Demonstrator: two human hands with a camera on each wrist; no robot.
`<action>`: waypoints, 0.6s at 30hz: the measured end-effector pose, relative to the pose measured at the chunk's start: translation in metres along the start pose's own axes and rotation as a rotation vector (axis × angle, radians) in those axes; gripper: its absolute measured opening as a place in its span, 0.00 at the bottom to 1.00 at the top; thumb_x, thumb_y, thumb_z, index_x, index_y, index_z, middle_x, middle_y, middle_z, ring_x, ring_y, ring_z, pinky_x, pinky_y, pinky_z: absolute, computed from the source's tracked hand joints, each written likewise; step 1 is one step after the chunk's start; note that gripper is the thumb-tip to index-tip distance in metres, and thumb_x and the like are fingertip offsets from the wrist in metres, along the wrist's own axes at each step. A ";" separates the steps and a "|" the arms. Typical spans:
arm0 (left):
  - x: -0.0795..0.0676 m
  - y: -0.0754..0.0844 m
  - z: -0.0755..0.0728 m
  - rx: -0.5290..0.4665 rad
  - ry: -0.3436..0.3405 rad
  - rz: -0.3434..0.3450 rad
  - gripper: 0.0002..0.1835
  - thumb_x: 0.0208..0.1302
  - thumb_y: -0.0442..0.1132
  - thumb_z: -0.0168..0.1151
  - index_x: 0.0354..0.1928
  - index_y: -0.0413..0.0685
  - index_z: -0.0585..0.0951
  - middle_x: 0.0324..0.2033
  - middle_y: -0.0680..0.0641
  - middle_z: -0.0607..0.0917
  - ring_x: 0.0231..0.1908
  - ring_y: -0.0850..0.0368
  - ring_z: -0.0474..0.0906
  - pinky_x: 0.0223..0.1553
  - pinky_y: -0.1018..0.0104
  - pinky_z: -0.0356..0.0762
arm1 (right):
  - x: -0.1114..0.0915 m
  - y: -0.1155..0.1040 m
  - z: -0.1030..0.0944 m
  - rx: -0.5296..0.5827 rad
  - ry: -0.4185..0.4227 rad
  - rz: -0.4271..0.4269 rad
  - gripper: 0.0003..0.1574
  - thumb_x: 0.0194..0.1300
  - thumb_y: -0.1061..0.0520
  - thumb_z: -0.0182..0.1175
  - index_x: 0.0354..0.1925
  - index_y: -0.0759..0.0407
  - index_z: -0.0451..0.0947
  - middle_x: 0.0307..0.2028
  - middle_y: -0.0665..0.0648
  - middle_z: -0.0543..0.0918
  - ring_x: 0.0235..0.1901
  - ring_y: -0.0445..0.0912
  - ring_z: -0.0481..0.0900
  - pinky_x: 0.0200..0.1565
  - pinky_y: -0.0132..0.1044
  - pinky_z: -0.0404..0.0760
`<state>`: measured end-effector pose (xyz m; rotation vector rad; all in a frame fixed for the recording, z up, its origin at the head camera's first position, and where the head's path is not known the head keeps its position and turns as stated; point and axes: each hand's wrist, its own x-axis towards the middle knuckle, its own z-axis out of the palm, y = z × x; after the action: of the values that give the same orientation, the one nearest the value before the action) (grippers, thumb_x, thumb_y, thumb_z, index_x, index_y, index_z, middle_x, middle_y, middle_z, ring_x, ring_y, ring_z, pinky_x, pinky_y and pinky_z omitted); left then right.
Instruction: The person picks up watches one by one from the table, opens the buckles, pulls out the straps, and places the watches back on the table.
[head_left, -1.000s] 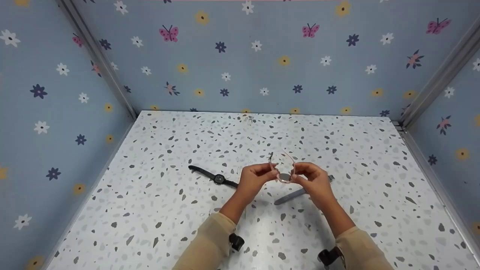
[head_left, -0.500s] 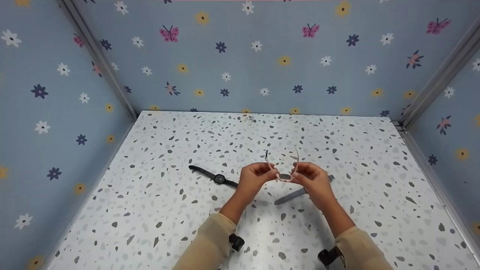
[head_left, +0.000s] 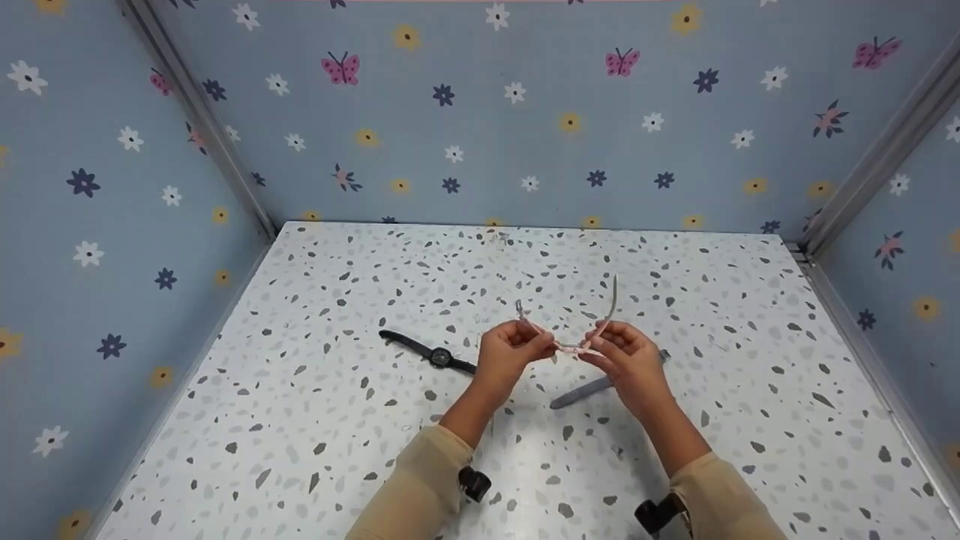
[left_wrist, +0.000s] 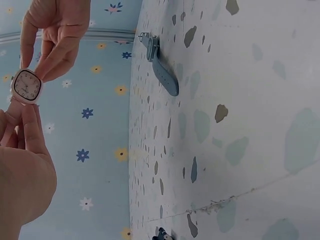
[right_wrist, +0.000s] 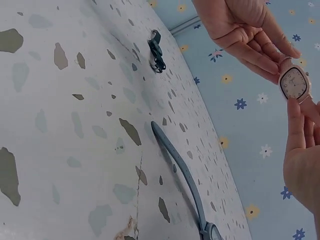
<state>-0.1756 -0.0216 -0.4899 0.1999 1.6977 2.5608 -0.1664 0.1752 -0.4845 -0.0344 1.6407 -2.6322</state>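
Note:
A pale pink wristwatch [head_left: 571, 349] is held up above the table between two hands. My left hand [head_left: 511, 354] pinches it on one side of the case with thumb and fingers. On the opposite side, my right hand [head_left: 631, 366] pinches the strap beside the case. Both strap ends stick up and apart, the longer one rising past the right hand. The white face [left_wrist: 27, 86] with dark numerals shows in the left wrist view, and its rounded-square case [right_wrist: 295, 84] appears in the right wrist view. From the head, the watch is nearly edge-on.
A black wristwatch [head_left: 440, 358] lies left of the hands, its strap end partly behind the left hand. Below the right hand lies a grey-blue wristwatch [head_left: 581, 392], partly covered. The speckled white table [head_left: 300, 420] meets flowered blue walls [head_left: 495, 112] at back and sides.
The pink watch has tilted, so its case turned edge-on to the head view. Its strap ends have spread wider apart, while both hands stayed nearly in place.

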 end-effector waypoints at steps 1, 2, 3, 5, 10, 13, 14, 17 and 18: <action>0.000 0.001 0.000 0.005 0.001 0.008 0.06 0.59 0.28 0.69 0.33 0.35 0.80 0.31 0.40 0.86 0.34 0.51 0.86 0.43 0.56 0.84 | 0.000 0.000 0.000 0.008 0.009 0.016 0.12 0.65 0.74 0.58 0.47 0.69 0.73 0.39 0.63 0.80 0.40 0.50 0.82 0.46 0.46 0.84; 0.000 0.002 0.000 0.013 0.001 0.017 0.06 0.58 0.29 0.70 0.33 0.35 0.81 0.31 0.40 0.86 0.34 0.51 0.86 0.43 0.55 0.84 | 0.000 0.001 0.000 0.013 0.019 0.033 0.13 0.65 0.74 0.57 0.48 0.69 0.73 0.39 0.63 0.80 0.40 0.50 0.83 0.46 0.45 0.84; 0.001 0.002 0.000 0.021 0.005 0.027 0.06 0.57 0.29 0.70 0.32 0.35 0.81 0.31 0.40 0.86 0.34 0.51 0.86 0.43 0.55 0.84 | 0.000 0.002 0.000 0.013 0.025 0.050 0.13 0.66 0.74 0.57 0.49 0.70 0.73 0.39 0.63 0.81 0.40 0.50 0.83 0.47 0.45 0.84; 0.001 0.003 0.000 0.037 0.013 0.045 0.06 0.56 0.30 0.72 0.31 0.36 0.82 0.31 0.39 0.87 0.33 0.51 0.86 0.42 0.55 0.85 | 0.000 0.003 0.001 0.012 0.033 0.079 0.14 0.66 0.73 0.56 0.51 0.71 0.73 0.38 0.62 0.81 0.39 0.50 0.84 0.48 0.44 0.83; 0.002 0.004 0.000 0.070 0.023 0.081 0.07 0.55 0.32 0.73 0.31 0.35 0.85 0.30 0.40 0.87 0.31 0.53 0.86 0.39 0.57 0.85 | 0.000 0.004 0.001 -0.003 0.028 0.137 0.15 0.68 0.71 0.55 0.52 0.75 0.71 0.38 0.61 0.81 0.39 0.49 0.85 0.49 0.41 0.83; 0.003 0.005 0.000 0.079 0.022 0.095 0.07 0.56 0.32 0.72 0.32 0.34 0.85 0.29 0.40 0.87 0.30 0.54 0.86 0.38 0.59 0.86 | 0.001 0.004 0.000 -0.006 0.025 0.168 0.11 0.69 0.71 0.54 0.49 0.74 0.73 0.38 0.61 0.82 0.38 0.49 0.85 0.49 0.40 0.83; 0.003 0.005 0.000 0.080 0.020 0.098 0.07 0.57 0.32 0.72 0.32 0.33 0.85 0.29 0.40 0.87 0.30 0.54 0.86 0.38 0.59 0.86 | 0.001 0.004 0.000 -0.003 0.027 0.178 0.11 0.69 0.70 0.53 0.49 0.73 0.73 0.38 0.61 0.83 0.38 0.49 0.85 0.48 0.40 0.83; 0.004 0.005 0.000 0.078 0.024 0.096 0.08 0.58 0.32 0.71 0.33 0.31 0.84 0.29 0.41 0.87 0.29 0.55 0.86 0.37 0.60 0.86 | 0.001 0.004 0.000 -0.006 0.025 0.209 0.14 0.70 0.69 0.53 0.52 0.76 0.72 0.36 0.60 0.84 0.36 0.48 0.86 0.48 0.39 0.83; 0.004 0.005 0.000 0.077 0.024 0.097 0.08 0.58 0.31 0.71 0.33 0.31 0.84 0.29 0.41 0.87 0.29 0.56 0.86 0.37 0.61 0.86 | 0.002 0.004 0.000 -0.012 0.025 0.222 0.15 0.70 0.68 0.54 0.53 0.77 0.71 0.35 0.60 0.84 0.35 0.47 0.86 0.47 0.39 0.83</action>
<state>-0.1793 -0.0226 -0.4853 0.2626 1.8412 2.5772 -0.1679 0.1730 -0.4882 0.1701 1.5669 -2.4665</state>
